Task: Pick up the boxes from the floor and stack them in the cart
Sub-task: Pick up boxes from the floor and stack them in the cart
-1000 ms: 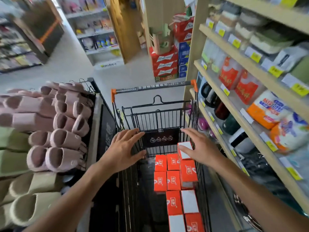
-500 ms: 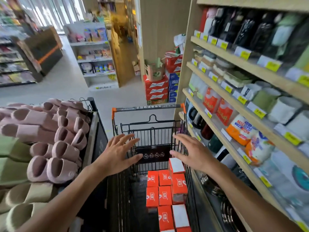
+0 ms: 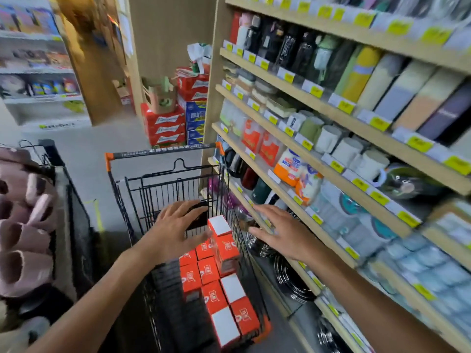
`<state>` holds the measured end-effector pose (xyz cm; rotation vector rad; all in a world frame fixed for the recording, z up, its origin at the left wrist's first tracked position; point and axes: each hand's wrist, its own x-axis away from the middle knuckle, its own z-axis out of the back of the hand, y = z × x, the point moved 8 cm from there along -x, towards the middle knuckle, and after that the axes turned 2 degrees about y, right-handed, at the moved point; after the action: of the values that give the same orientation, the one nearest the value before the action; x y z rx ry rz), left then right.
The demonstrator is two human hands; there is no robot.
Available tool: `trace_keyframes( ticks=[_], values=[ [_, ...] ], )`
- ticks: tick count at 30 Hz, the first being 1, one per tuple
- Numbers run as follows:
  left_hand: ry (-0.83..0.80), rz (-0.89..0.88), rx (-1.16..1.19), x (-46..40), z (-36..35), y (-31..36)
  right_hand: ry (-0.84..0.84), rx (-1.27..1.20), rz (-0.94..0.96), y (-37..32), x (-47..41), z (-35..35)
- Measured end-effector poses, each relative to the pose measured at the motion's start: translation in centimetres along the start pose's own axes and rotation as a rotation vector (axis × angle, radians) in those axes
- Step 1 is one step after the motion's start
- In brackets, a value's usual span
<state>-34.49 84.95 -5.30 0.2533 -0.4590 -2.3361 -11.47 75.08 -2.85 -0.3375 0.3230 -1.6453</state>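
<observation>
A black wire cart (image 3: pixel 163 192) with an orange-capped handle stands in the aisle below me. Several orange and white boxes (image 3: pixel 207 271) lie stacked along its right side, and one box (image 3: pixel 224 240) stands higher than the rest. My left hand (image 3: pixel 175 230) hovers open over the cart's far end, just left of that raised box, and holds nothing. To the right of the cart's rim, in front of the lower shelf, my right hand (image 3: pixel 283 233) is spread open and empty.
A tall shelf unit (image 3: pixel 331 154) with mugs, bottles and packets runs close along the cart's right. A rack of pink slippers (image 3: pixel 28 225) stands at the left. Stacked red and blue cartons (image 3: pixel 175 118) sit ahead on the grey floor (image 3: pixel 84 154).
My view has swung up and to the right. Both hands have lifted off the raised box; the right one has moved out past the cart's right rim.
</observation>
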Motion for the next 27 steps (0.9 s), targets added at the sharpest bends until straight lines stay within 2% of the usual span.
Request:
trace_keyframes(
  ticks=[6,14,18,27],
  values=[
    [-0.054,-0.174,0.077,-2.3,-3.5,5.9,0.094,0.036,-0.142,5.2,6.8,3.2],
    [-0.148,-0.359,0.075,-4.6,-8.7,15.7,0.141,0.101,-0.293,12.7,16.1,4.6],
    [-0.186,-0.480,0.079,-4.7,-12.1,23.3,0.189,0.063,-0.377,17.5,22.6,5.2],
    [-0.306,-0.618,0.039,-2.6,-21.6,41.7,0.248,0.028,-0.532,28.7,40.4,4.7]
  ],
)
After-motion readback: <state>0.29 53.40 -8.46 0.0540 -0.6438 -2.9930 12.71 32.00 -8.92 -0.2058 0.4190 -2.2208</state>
